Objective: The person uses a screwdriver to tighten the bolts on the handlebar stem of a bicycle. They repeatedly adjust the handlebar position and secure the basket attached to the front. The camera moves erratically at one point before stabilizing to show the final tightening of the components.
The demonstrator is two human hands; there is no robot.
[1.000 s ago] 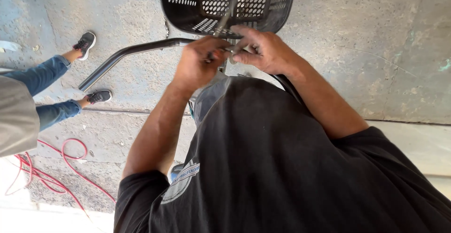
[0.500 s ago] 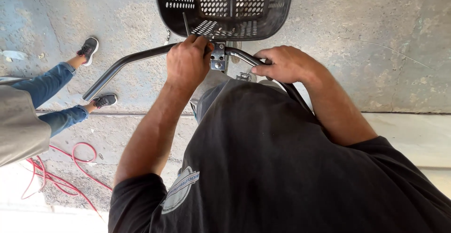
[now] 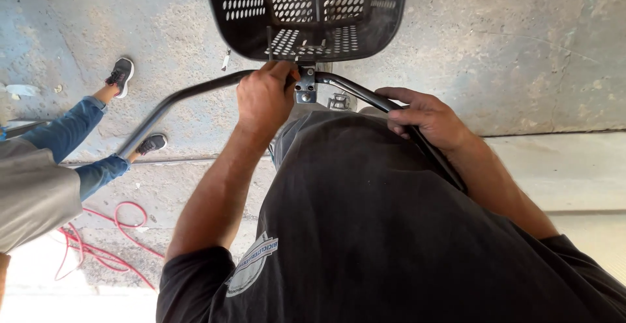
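At the stem clamp [image 3: 304,88]: your 2 hands have split apart.
Left hand [image 3: 264,98] stays clenched beside it; right hand [image 3: 424,117] slid outward, now grasping the black handlebar [image 3: 189,93] under the basket [image 3: 306,13].

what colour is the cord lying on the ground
Red: the thin looped cord on the concrete floor, head view, lower left.
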